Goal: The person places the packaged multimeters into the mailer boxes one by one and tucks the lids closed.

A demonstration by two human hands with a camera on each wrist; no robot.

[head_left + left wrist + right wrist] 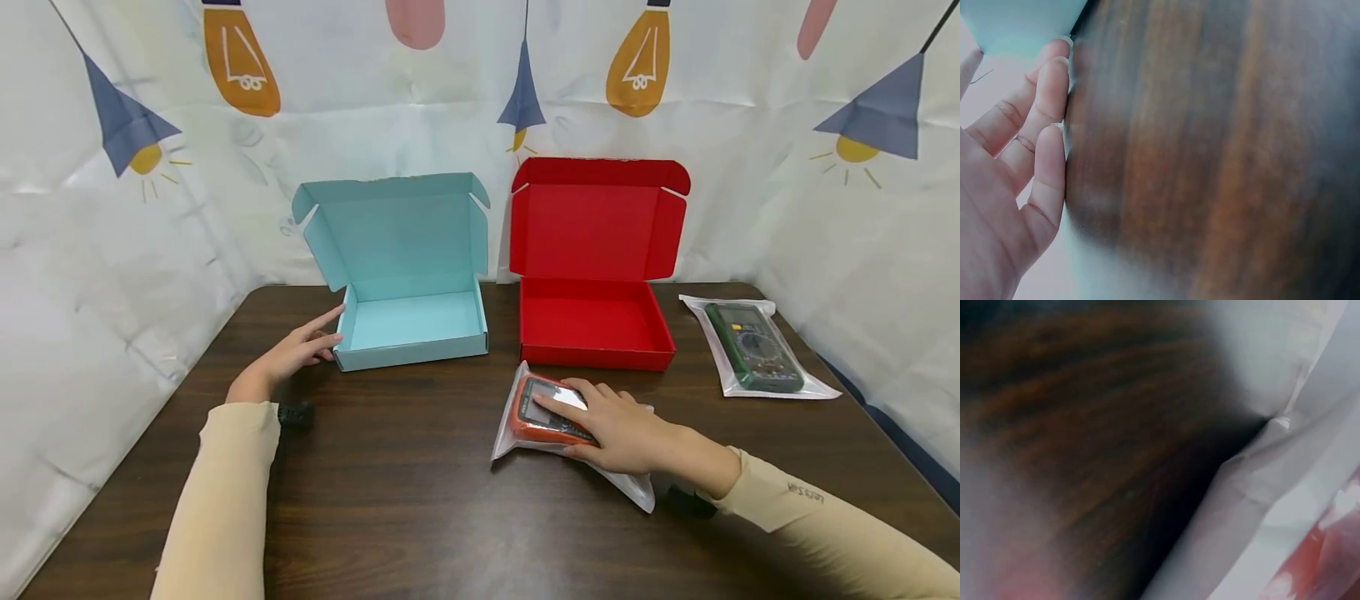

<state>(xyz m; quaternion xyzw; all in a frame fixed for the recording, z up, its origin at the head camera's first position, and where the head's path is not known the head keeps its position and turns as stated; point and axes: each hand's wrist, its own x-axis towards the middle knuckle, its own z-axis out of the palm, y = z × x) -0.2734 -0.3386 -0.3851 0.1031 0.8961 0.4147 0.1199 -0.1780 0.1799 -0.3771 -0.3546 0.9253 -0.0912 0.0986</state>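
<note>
My left hand (297, 352) touches the left side of an open light blue box (411, 353) with its fingertips. In the left wrist view, its fingers (1050, 90) lie fairly straight beside the box's pale wall (1022, 25). My right hand (618, 429) grips an orange multimeter (531, 407) in a clear plastic bag, thumb on the near side and fingers over the top and far side. Part of the meter is hidden under the palm. The right wrist view shows the bag's edge (1241, 487) close up, with a blurred patch of orange.
An open red box (592, 358) stands right of the blue one, lid up. A green multimeter (753, 346) in a clear bag lies at the right on the dark wooden table (397, 500). A patterned white curtain (375, 133) hangs behind.
</note>
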